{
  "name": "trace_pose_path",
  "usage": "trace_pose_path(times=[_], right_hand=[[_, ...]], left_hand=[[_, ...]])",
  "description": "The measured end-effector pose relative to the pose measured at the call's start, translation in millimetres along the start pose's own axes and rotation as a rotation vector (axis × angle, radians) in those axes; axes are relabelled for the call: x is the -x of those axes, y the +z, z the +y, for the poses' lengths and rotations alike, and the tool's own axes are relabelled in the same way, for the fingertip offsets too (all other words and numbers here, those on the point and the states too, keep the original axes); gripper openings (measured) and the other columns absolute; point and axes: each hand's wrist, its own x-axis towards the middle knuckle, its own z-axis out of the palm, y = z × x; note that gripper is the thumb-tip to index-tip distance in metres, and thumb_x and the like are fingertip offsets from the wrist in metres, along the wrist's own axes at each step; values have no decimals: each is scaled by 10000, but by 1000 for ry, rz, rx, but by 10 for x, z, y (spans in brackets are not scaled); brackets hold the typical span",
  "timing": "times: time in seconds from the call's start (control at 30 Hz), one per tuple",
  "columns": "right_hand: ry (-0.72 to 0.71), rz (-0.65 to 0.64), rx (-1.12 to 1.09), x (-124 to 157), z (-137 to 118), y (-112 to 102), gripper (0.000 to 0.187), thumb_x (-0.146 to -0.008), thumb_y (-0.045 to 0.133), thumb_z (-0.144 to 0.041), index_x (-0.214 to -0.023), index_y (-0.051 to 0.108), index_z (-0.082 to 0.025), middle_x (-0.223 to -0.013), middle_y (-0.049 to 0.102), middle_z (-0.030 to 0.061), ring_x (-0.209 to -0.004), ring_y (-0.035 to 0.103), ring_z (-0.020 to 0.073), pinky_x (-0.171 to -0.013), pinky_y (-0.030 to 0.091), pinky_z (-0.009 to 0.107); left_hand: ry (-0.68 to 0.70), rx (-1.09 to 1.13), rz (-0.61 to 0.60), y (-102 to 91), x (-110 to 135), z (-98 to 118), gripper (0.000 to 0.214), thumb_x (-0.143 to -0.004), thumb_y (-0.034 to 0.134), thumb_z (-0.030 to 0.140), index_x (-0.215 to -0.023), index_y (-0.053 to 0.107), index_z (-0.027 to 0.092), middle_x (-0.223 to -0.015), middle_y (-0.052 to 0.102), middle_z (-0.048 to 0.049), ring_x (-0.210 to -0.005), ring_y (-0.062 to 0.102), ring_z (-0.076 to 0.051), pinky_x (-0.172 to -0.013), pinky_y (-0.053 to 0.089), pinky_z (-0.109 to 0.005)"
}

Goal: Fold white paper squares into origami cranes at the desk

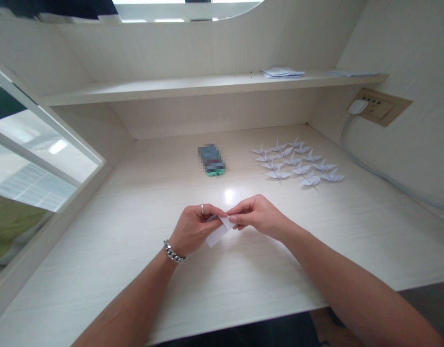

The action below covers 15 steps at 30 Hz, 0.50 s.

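A small piece of white folded paper (219,234) is pinched between my two hands, over the middle of the desk. My left hand (197,225), with a ring and a chain bracelet, grips its left side between thumb and fingers. At the paper's upper right corner, the thumb and fingertips of my right hand (256,214) are closed on it. The fingers hide part of the paper's folds. Beyond my right hand, several white origami cranes (293,161) stand in loose rows on the desk.
A pixelated phone-like object (211,160) with a green end lies on the desk (135,202). Paper sheets (283,73) rest on the shelf (193,89) above. On the right wall, a plug sits in a socket (381,107), its cable (384,176) trailing along the desk's edge.
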Motion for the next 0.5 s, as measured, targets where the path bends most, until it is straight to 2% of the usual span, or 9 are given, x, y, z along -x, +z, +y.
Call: trace_pose_path(times=[0.17, 0.27, 0.37, 0.5], right_hand=[[-6, 16, 13, -1, -5, -32, 288, -611, 831, -301, -839, 783, -132, -640, 711, 47, -577, 636, 129, -595, 534, 277], [-25, 20, 15, 2, 4, -38, 307, -622, 828, -319, -864, 781, -136, -661, 717, 50, -594, 643, 135, -608, 536, 286], [-45, 37, 38, 10, 9, -16, 318, -635, 821, -338, -874, 779, -135, -687, 724, 57, -607, 651, 141, -625, 543, 296], [-50, 53, 74, 21, 14, 24, 312, -653, 803, -359, -861, 771, -129, -691, 716, 55, -614, 653, 143, -625, 547, 295]], left_hand=[[3, 7, -59, -69, -10, 26, 161, -740, 661, 217, -823, 783, 154, -702, 741, -55, -560, 588, -115, -488, 425, -192], [-31, 53, -52, -87, -22, 38, 181, -744, 643, 201, -853, 777, 149, -710, 743, -53, -552, 589, -113, -482, 420, -190], [-69, 115, -27, -66, -34, 33, 193, -736, 689, 258, -876, 759, 143, -783, 755, -67, -615, 633, -137, -532, 465, -208], [-112, 67, -14, -23, -46, 7, 207, -738, 716, 332, -808, 745, 140, -742, 745, -62, -596, 629, -138, -506, 457, -206]])
